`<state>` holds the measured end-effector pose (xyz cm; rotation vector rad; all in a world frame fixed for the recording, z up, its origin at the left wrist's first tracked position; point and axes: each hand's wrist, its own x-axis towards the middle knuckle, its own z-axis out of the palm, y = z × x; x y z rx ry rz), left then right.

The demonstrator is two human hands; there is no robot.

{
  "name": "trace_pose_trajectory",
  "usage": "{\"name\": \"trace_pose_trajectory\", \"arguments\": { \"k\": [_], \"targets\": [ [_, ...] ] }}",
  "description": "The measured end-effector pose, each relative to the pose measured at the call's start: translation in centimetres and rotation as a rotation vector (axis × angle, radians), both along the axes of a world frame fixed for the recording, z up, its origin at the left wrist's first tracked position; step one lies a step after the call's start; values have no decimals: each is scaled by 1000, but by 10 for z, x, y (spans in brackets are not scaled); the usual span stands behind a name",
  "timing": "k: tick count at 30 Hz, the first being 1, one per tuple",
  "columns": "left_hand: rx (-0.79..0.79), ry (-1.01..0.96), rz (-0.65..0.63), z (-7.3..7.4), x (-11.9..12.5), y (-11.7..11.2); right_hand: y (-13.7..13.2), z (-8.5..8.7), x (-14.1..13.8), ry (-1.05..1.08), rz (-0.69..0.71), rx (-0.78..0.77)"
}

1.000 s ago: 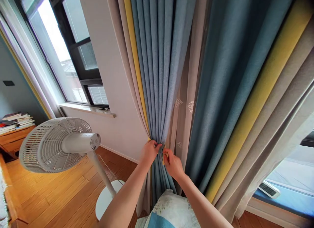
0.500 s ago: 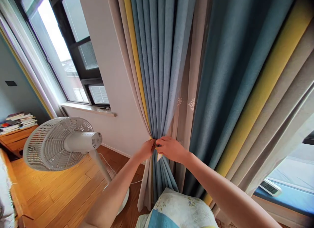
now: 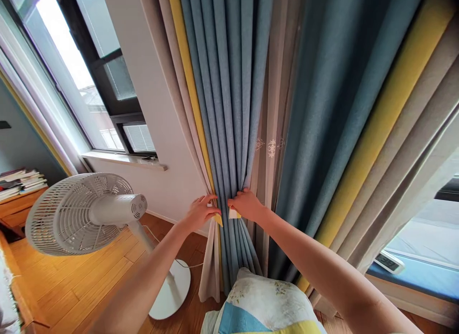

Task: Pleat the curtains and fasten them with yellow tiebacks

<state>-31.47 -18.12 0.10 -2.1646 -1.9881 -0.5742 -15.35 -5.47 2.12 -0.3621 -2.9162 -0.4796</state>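
A long curtain (image 3: 229, 114) in blue, yellow and beige stripes hangs gathered into tight folds in front of me. My left hand (image 3: 199, 212) pinches the left side of the bunch, at the yellow and beige edge. My right hand (image 3: 245, 205) grips the right side of the same bunch, fingers closed, with a small yellow and white end of a tieback band (image 3: 234, 213) sticking out under it. The two hands sit a few centimetres apart at the curtain's narrowest point.
A white standing fan (image 3: 84, 212) is at the left on the wooden floor (image 3: 71, 286), its round base near my left arm. A window (image 3: 82, 71) and sill are behind it. Books lie on a wooden cabinet (image 3: 17, 202). A patterned cushion (image 3: 261, 305) is below my arms.
My hands have risen slightly and drawn apart, each now at one side of the gathered folds. The view has shifted a little leftward and down.
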Motion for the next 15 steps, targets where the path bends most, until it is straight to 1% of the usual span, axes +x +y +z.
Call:
{"name": "trace_pose_trajectory", "arguments": {
  "k": [3,5,8,11,13,15],
  "targets": [
    [-102,-61,-111,5,9,1,-4,-1,-8,25,-26,-19],
    [-121,-97,-129,2,15,5,-7,-1,-11,39,-34,-44],
    [-79,-168,-82,-4,24,12,-9,2,-10,19,26,-75],
    [-45,-300,-5,-8,30,14,-6,5,-6,-78,116,-100],
    [-51,-356,10,-9,33,14,-3,7,-3,-116,129,-111],
    [-73,-371,-4,-7,34,13,1,10,-1,-110,122,-126]
  ]
}}
